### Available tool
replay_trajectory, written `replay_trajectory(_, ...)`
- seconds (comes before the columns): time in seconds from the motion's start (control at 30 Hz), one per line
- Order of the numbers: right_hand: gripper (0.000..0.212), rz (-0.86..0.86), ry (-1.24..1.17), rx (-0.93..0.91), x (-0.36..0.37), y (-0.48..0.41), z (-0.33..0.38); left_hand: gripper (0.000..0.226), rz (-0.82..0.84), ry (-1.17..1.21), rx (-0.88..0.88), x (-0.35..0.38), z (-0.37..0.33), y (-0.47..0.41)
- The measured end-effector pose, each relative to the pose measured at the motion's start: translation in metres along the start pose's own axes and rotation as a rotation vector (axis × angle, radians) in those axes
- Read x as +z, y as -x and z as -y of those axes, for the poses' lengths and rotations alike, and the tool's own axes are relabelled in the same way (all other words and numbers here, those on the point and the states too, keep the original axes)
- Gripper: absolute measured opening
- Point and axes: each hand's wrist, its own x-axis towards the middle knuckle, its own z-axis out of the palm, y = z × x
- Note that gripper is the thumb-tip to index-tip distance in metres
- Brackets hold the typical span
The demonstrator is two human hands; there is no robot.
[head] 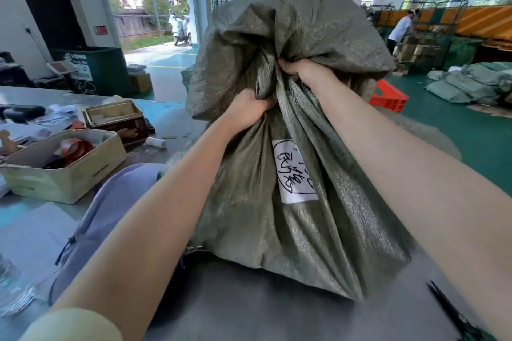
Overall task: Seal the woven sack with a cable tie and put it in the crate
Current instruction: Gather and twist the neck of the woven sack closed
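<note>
A large grey-green woven sack [299,36] fills the middle of the view, bulging at the top and hanging down over the table edge. A white label [295,171] with black handwriting is stuck on its lower fabric. My left hand [246,111] clenches the bunched fabric at the sack's neck. My right hand [304,70] grips the same gathered neck just above and to the right. No cable tie is visible. An orange-red crate [388,97] lies tilted on the green floor behind the sack, to the right.
A beige box [55,174] with red tape rolls and a tin box [116,119] stand on the table at left. A lilac garment [110,202] lies beside my left arm. Black scissors [454,313] rest at lower right. More sacks [476,80] lie on the floor; a person [400,29] works far right.
</note>
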Motion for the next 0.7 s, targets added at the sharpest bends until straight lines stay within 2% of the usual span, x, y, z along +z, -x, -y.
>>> replay_trajectory(0.07,0.067,-0.054,-0.032,0.005,-0.004,0.001,0.012,0.054,-0.042,-0.011,0.03,-0.002,-0.006,-0.011)
replay_trajectory(0.13,0.075,-0.105,0.043,-0.06,-0.014,0.002,0.02,0.046,-0.078,-0.009,0.048,-0.001,-0.017,-0.019)
replay_trajectory(0.2,0.079,-0.112,0.054,-0.084,-0.027,0.004,0.022,0.048,-0.082,-0.008,0.06,0.001,-0.032,-0.026)
replay_trajectory(0.27,0.069,-0.099,-0.02,-0.125,-0.046,0.008,0.015,0.055,-0.061,-0.033,0.08,0.004,-0.049,-0.031)
replay_trajectory(0.4,0.057,-0.05,-0.145,0.016,-0.07,0.024,-0.009,0.04,0.063,-0.179,0.161,0.003,-0.083,-0.042)
replay_trajectory(0.47,0.059,-0.07,-0.258,0.016,-0.068,0.031,-0.011,0.04,0.133,-0.294,0.176,-0.003,-0.101,-0.045)
replay_trajectory(0.53,0.074,-0.114,-0.414,-0.014,-0.062,0.031,-0.014,0.035,0.208,-0.408,0.145,-0.009,-0.118,-0.047)
replay_trajectory(0.57,0.067,-0.112,-0.506,-0.002,-0.056,0.033,-0.014,0.03,0.251,-0.458,0.124,-0.012,-0.125,-0.049)
replay_trajectory(0.63,0.053,0.003,-0.697,0.067,-0.042,0.038,-0.016,0.025,0.291,-0.581,0.115,-0.011,-0.13,-0.054)
replay_trajectory(0.7,0.053,0.037,-0.864,0.203,-0.026,0.039,-0.028,0.016,0.323,-0.689,0.111,-0.002,-0.125,-0.056)
